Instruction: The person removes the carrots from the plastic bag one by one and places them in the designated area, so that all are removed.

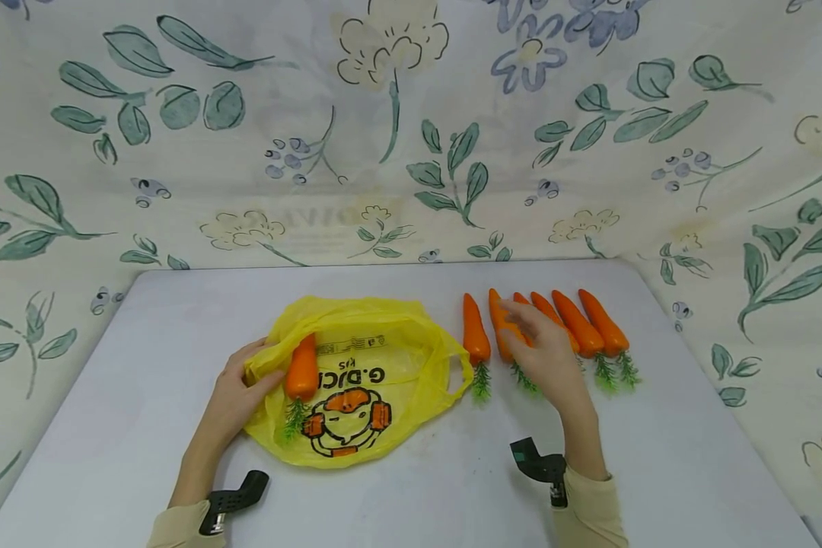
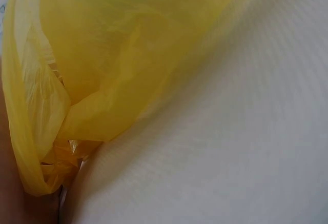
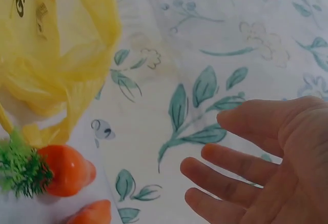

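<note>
A yellow plastic bag (image 1: 411,396) with a cartoon print lies mouth upward in the head view. My left hand (image 1: 236,392) grips its left edge, the thumb on the near side; the left wrist view shows the crumpled bag (image 2: 118,65) by that hand. One orange carrot (image 1: 303,371) with green leaves is at the bag's left part, close to the thumb. Right of the bag, several carrots (image 1: 476,335) form a row. My right hand (image 1: 544,350) hovers over the middle of that row, hiding parts of some; its fingers (image 3: 220,183) are spread, holding nothing.
The white table (image 1: 438,495) ends at a back edge against a flowered cloth (image 1: 383,190). One bag handle loop (image 1: 460,373) reaches toward the leftmost carrot of the row. A black camera mount (image 1: 541,464) sits on each wrist.
</note>
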`<state>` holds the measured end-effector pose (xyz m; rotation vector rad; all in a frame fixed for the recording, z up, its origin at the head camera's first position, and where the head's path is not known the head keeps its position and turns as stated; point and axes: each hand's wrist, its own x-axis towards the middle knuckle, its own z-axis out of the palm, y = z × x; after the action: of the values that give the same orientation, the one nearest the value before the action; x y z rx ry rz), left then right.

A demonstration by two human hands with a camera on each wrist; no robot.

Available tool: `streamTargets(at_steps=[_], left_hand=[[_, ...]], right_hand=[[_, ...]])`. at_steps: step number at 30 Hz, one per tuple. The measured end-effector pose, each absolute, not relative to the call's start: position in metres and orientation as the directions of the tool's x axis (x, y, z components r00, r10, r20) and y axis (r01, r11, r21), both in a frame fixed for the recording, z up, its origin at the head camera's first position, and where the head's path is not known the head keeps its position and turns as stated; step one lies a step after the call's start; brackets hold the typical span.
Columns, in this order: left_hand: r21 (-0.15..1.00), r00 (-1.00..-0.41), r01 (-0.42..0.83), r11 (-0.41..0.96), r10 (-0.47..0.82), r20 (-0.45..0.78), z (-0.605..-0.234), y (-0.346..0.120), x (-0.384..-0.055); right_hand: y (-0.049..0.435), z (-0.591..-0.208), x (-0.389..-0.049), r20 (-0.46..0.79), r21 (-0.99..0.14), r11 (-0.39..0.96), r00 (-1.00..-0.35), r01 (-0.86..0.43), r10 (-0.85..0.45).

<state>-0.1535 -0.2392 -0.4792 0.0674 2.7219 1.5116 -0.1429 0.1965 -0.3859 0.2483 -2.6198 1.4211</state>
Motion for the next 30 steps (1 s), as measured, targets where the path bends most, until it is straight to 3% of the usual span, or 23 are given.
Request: streamTargets(at_steps=[18, 25, 30], left_hand=[[0.841, -0.999, 0.03, 0.541, 0.052, 0.003, -0.479, -0.239, -0.154], [0.836, -0.998, 0.039, 0.547, 0.06, 0.007, -0.479, -0.238, -0.154], [0.836, -0.999, 0.039, 0.547, 0.052, 0.013, -0.48, -0.238, -0.155]], right_hand=[[0.154, -0.393, -0.147, 0.22, -0.783, 0.54, -0.949, -0.309, -0.224], [0.114, -0.395, -0.145, 0.162, -0.759, 0.545, -0.915, -0.355, -0.371], [0.083, -0.398, -0.145, 0.103, -0.673, 0.618, -0.878, -0.407, -0.467]])
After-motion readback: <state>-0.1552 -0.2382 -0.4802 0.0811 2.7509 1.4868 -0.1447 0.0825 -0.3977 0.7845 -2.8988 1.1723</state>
